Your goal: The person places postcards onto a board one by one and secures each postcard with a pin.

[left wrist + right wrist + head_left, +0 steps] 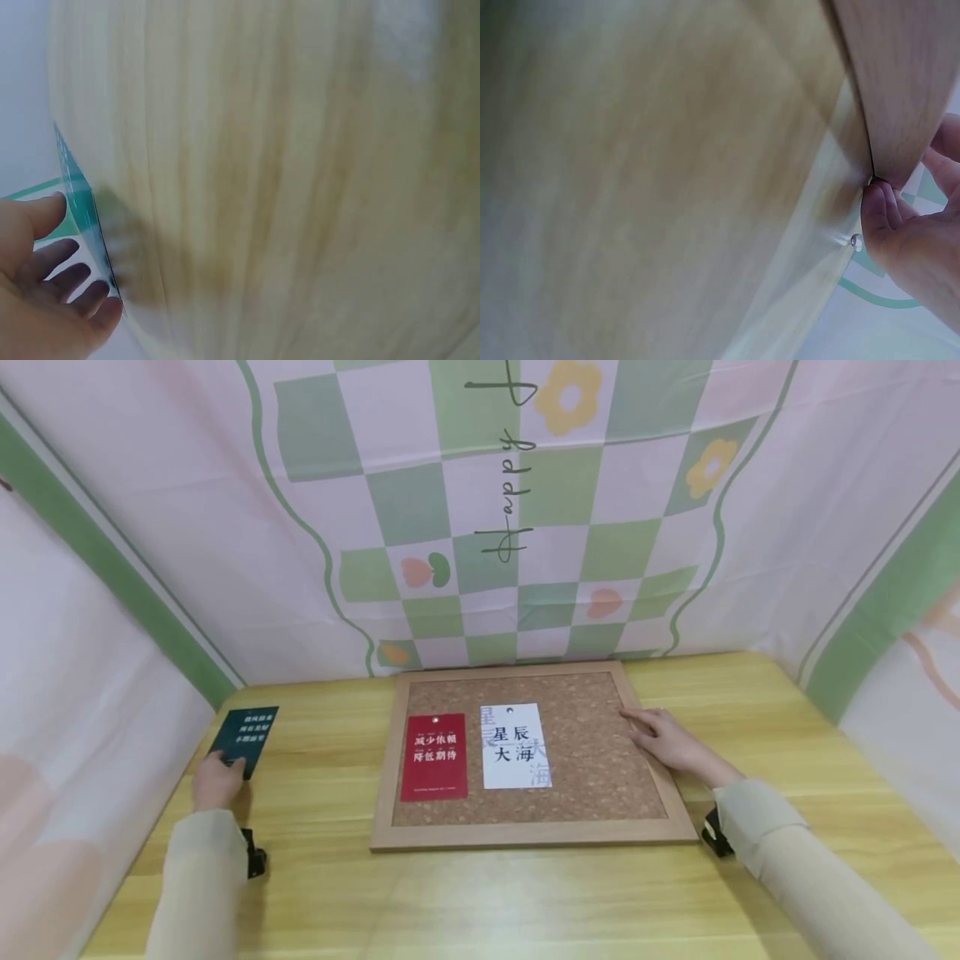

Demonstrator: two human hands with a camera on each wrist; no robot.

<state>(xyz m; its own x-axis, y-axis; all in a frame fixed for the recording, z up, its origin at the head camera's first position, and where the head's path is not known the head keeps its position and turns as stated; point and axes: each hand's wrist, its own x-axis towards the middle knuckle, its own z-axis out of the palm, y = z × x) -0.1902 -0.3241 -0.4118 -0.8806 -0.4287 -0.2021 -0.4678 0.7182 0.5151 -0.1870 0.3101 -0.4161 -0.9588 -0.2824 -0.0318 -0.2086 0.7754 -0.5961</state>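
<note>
Head view first: the cork board [592, 752] lies on the table [315, 893], its wooden frame bearing two cards side by side, the red card [435, 772] on the left and the white card [517, 777] just beside it, well toward the middle. A small round spot marks the top of each; pin or hole, it's too small to call. And there's the dark card [251, 731], away by the table's left end, off the board! The left hand [216, 781] is right there at its near end, thumb spread from the fingers. So the score, judging by this layout: two cards on the board, the dark one yet to join them, with bare cork to the right. The framed board is the nearest thing to a container here. Over on its right side, the right hand [663, 739] has the frame.

To the left wrist: loosely bent fingers at the dark card, thumb well apart, no pinch showing.

And the right wrist: thumb and fingers nip the frame's edge, with a small clear pin [856, 241] on the table, just beside the hand.
</note>
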